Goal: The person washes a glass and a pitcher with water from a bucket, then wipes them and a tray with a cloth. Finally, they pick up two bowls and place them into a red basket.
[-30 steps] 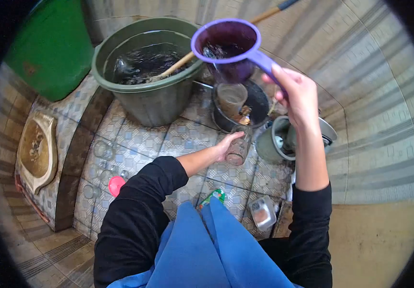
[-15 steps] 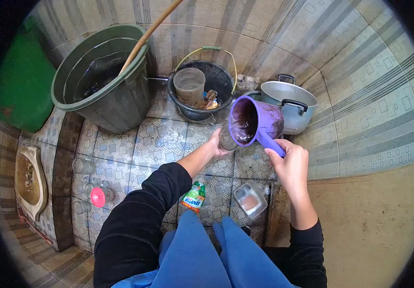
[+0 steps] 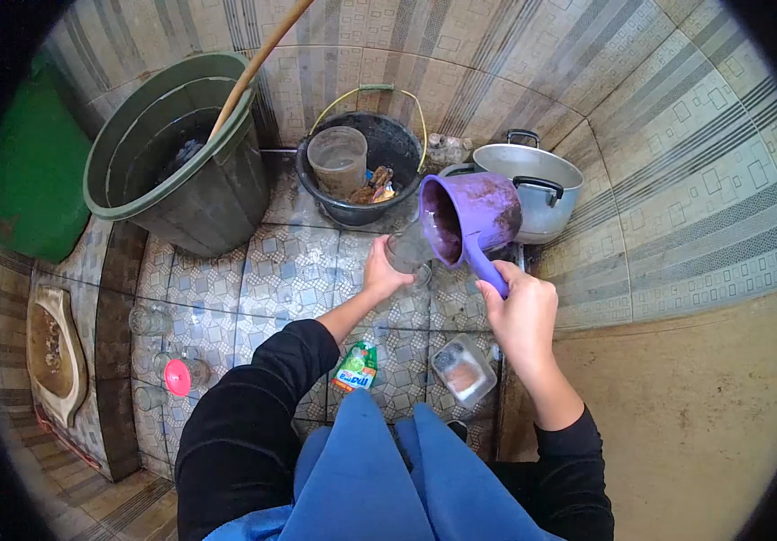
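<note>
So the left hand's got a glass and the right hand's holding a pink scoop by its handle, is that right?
Not quite: the scoop is purple, not pink, as the head view shows. The rest is right: the left hand has the glass, and the right hand is holding the scoop by its handle.
</note>
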Available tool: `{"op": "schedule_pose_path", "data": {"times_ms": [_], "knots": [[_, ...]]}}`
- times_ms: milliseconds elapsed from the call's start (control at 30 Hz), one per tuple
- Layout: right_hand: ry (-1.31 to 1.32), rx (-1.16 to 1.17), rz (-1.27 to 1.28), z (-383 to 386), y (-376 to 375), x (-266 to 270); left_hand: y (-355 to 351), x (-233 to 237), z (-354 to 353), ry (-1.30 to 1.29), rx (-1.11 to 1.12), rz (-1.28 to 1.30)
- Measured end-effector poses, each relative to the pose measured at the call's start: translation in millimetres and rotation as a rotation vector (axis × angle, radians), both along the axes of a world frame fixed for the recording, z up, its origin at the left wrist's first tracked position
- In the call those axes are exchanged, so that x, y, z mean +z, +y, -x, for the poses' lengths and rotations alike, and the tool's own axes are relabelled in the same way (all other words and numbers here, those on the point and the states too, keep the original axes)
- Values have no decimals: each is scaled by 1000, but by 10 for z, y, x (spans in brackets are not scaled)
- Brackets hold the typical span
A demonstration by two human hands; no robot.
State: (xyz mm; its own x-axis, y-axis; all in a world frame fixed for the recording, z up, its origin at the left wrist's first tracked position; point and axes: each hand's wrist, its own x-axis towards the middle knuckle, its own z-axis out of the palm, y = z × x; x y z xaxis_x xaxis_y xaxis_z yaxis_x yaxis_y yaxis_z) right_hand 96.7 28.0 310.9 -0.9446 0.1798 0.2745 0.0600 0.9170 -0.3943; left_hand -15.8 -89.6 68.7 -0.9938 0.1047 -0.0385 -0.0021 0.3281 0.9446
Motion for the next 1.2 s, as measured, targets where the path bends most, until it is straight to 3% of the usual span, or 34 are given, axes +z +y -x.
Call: {"op": "schedule_pose_path", "data": {"times_ms": [167, 333, 433, 500, 567, 667, 733, 767, 800, 867, 933, 1000, 1033, 1067, 1100, 1133, 1167, 1200], "knots": [[-46, -7, -127, 55, -176, -64, -98, -11, 162, 250, -109, 63], [-33, 34, -181, 127, -337, -113, -221, 60, 191, 289, -136, 39], [171, 179, -210, 492, -493, -67, -330, 106, 170, 238, -142, -41], [351, 342, 12, 1013, -600, -105, -414, 137, 130, 230, -90, -79], [240, 483, 369, 1438, -952, 85, -500, 159, 106, 211, -32, -103], [142, 652, 693, 2115, -1707, -68, -729, 137, 133, 204, 59, -101], [-183, 691, 1076, 2288, -2227, -130, -889, 161, 148, 271, 0, -10], [-320, 640, 1168, 2332, -2425, -163, -865, -209, 258, 224, 91, -365], [-412, 664, 1200, 2380, -2539, -225, -922, -302, 320, -3, 124, -694], [-549, 663, 1252, 2438, -2576, -391, -1162, 286, 145, 291, 142, 60], [-566, 700, 1103, 2360, -2251, -510, -1232, 676, 62, 111, 132, 264], [-157, 690, 729, 2293, -1674, -1064, -1319, 877, 13, 166, 30, 455], [-443, 611, 967, 2310, -1273, -1429, -1335, 945, 16, 187, -20, 505], [-628, 300, 1087, 2118, -940, -1510, -1321, 998, 5, 204, -71, 554], [-727, 86, 1210, 1997, -670, -1805, -1263, 1103, -11, 200, -77, 558], [-727, -135, 1348, 1800, -573, -1996, -1169, 1224, -35, 193, -158, 725], [-908, -168, 1444, 1749, -441, -2361, -1067, 1278, -38, 188, -242, 895], [-1047, -157, 1596, 1679, -369, -2555, -957, 1248, -23, 186, -256, 905]]}}
